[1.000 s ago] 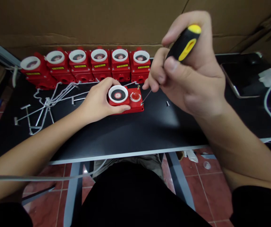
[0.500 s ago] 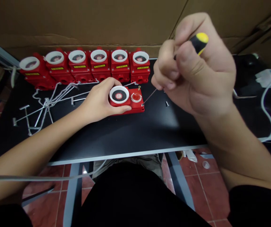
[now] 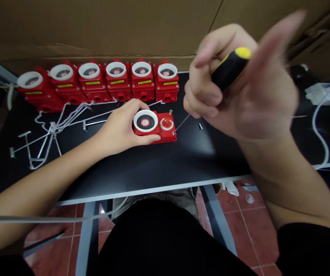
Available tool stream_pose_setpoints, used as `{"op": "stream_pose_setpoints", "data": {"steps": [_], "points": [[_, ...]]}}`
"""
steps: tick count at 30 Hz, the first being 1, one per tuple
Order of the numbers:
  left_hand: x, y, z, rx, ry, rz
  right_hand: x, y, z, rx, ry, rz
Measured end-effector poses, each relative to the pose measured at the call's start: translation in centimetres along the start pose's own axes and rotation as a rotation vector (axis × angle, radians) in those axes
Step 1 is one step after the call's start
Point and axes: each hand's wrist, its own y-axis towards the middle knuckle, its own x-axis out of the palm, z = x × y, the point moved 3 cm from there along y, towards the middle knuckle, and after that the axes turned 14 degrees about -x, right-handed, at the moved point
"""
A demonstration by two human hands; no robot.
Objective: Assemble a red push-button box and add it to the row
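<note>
My left hand (image 3: pixel 121 128) is wrapped round the left end of a red box unit (image 3: pixel 165 134) with a white ring and a red dome, pressing it onto the black table (image 3: pixel 153 161). My right hand (image 3: pixel 239 96) holds a black and yellow screwdriver (image 3: pixel 230 69). Its thin shaft slants down to the unit's near right corner. My thumb and lower fingers grip the handle while one finger sticks out, blurred. A small screw (image 3: pixel 170 112) stands at the unit's far right corner.
Several identical red units (image 3: pixel 96 82) stand in a row along the back, against cardboard (image 3: pixel 96 27). White strings with metal pins (image 3: pixel 52 128) lie at the left. A loose screw (image 3: pixel 201 126) lies right of the unit. A white cable (image 3: pixel 320 134) runs at the right edge.
My right hand has rolled the screwdriver handle between its fingers, and one finger has lifted off and now points out. The left hand and the unit have stayed put.
</note>
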Motion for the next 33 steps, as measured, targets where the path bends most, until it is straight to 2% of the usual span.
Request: {"op": "stream_pose_setpoints", "data": {"steps": [1, 6, 10, 13, 16, 20, 24, 26, 30, 33], "points": [[0.0, -0.1, 0.0, 0.003, 0.0, -0.001, 0.0, -0.1, -0.1, 0.054, -0.021, -0.033], [0.0, -0.1, 0.2, 0.005, -0.012, 0.004, -0.9, -0.7, -1.5, 0.062, -0.164, -0.107], [0.0, 0.0, 0.4, -0.006, -0.027, -0.007, -0.3, -0.6, -0.9, 0.039, -0.211, -0.002], [0.0, 0.0, 0.4, -0.003, -0.017, -0.011, 0.7, -0.3, 0.2, -0.01, -0.105, 0.053], [0.0, 0.0, 0.4, 0.005, -0.001, -0.013, 0.9, -0.2, 0.4, -0.057, 0.008, 0.12], [0.1, 0.0, 0.4, -0.006, 0.0, -0.018, 0.3, -0.5, -0.3, 0.068, -0.063, -0.056], [0.2, 0.1, 0.3, 0.003, -0.022, -0.016, -0.2, -0.5, -0.7, 0.014, -0.047, -0.003], [0.2, 0.1, 0.3, 0.01, -0.021, -0.015, 0.0, -0.2, -0.6, 0.033, -0.02, 0.012], [0.1, 0.0, 0.3, 0.014, 0.007, -0.005, 0.3, 0.1, -0.6, 0.15, -0.039, -0.019], [0.1, -0.1, 0.4, 0.016, 0.004, -0.003, 0.0, -0.1, -0.9, 0.108, -0.036, -0.08]]}}
